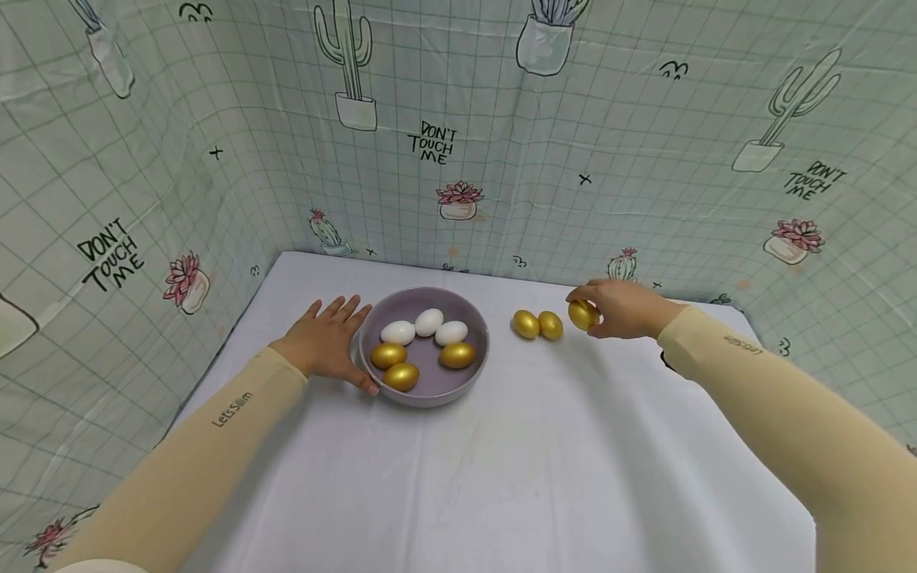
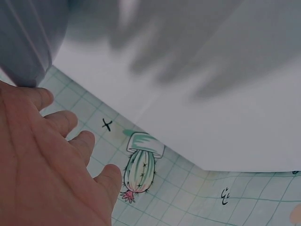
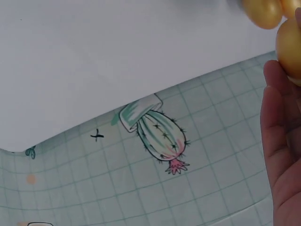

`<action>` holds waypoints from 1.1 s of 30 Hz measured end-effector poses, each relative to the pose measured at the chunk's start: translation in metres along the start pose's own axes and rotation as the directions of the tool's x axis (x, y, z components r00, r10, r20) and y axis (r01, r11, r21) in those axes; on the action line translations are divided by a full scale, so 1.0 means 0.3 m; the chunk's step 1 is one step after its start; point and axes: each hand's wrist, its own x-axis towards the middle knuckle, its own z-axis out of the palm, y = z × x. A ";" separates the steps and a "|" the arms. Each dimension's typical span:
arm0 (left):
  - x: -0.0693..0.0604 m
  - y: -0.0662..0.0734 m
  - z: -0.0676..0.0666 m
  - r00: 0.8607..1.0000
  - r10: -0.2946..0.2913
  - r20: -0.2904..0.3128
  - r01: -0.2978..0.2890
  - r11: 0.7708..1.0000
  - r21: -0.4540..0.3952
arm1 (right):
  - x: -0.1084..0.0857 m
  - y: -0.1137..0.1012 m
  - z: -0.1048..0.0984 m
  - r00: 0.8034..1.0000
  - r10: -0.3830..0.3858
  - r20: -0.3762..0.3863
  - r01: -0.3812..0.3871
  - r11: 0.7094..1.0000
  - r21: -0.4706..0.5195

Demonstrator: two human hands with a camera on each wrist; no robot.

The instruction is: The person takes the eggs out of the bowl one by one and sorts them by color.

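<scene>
A mauve bowl [image 1: 427, 391] stands on the white table, left of the middle. Inside it are three white eggs [image 1: 429, 322] at the back and three golden eggs [image 1: 401, 376] nearer the front. With fingers spread, my left hand [image 1: 325, 342] touches the bowl's left side; the left wrist view shows its fingers along the outer wall [image 2: 33, 42]. My right hand [image 1: 623, 309] pinches a golden egg [image 1: 583, 315] between thumb and fingers, right of the bowl. In the right wrist view this egg [image 3: 289, 49] appears at the edge, partly cut off.
Two more golden eggs [image 1: 538, 325] lie side by side between the bowl and my right hand. The white tabletop [image 1: 501, 477] stretches toward me. A cloth with a grid and cactus drawings [image 1: 501, 159] hangs behind the table and at its sides.
</scene>
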 end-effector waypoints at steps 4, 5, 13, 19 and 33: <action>0.001 -0.002 0.001 1.000 0.000 0.002 0.000 1.000 -0.002 | 0.007 0.027 0.032 1.000 0.030 0.005 -0.030 1.000 -0.009; 0.001 -0.003 0.002 1.000 0.000 0.002 0.000 1.000 -0.003 | 0.010 0.034 0.040 0.999 0.034 0.005 -0.034 0.999 -0.003; 0.000 -0.006 0.004 1.000 0.002 -0.001 -0.002 1.000 0.000 | 0.048 0.065 0.094 0.996 0.078 0.030 -0.079 0.996 0.037; 0.001 -0.009 0.010 1.000 0.004 -0.003 -0.004 1.000 0.002 | 0.072 0.077 0.124 0.988 0.135 0.074 -0.138 0.989 0.045; 0.002 -0.010 0.011 1.000 0.003 -0.003 -0.003 1.000 -0.007 | 0.124 0.085 0.178 0.980 0.161 0.119 -0.169 0.984 0.052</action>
